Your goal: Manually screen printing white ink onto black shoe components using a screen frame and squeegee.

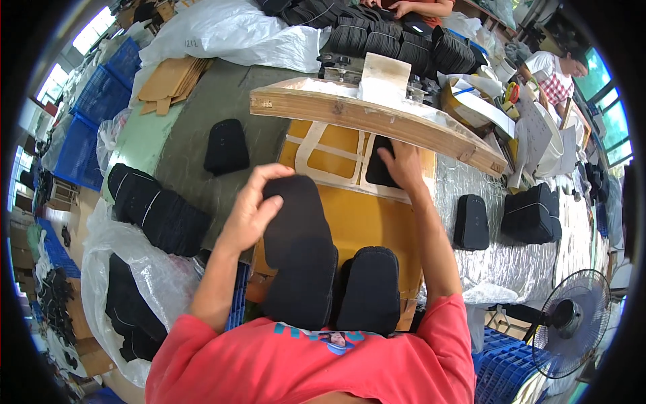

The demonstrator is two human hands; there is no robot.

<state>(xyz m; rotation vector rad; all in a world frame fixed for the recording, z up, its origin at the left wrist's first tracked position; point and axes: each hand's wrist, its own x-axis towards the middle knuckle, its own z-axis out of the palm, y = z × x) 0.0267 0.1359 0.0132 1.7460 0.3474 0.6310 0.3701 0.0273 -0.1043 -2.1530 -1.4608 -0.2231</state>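
My left hand (252, 205) is closed on the upper left edge of a black, round-ended fabric piece (296, 209), with the thumb on its face. It hangs over a stack of similar black pieces (301, 293) by my chest. A second stack (369, 289) stands to its right. Beneath a raised wooden frame (330, 108), my right hand (406, 168) lies with outstretched fingers on another black piece (380, 168), set in the right opening of a pale template (316, 176). The template's left opening shows the yellow board (363, 219). The frame partly hides my right fingertips.
Single black pieces lie at left (227, 146) and right (472, 222). Tied bundles sit at far left (158, 209) and right (531, 214). A fan (568, 322) stands lower right. A plastic bag (101, 249) hangs at left. Two people work across the table.
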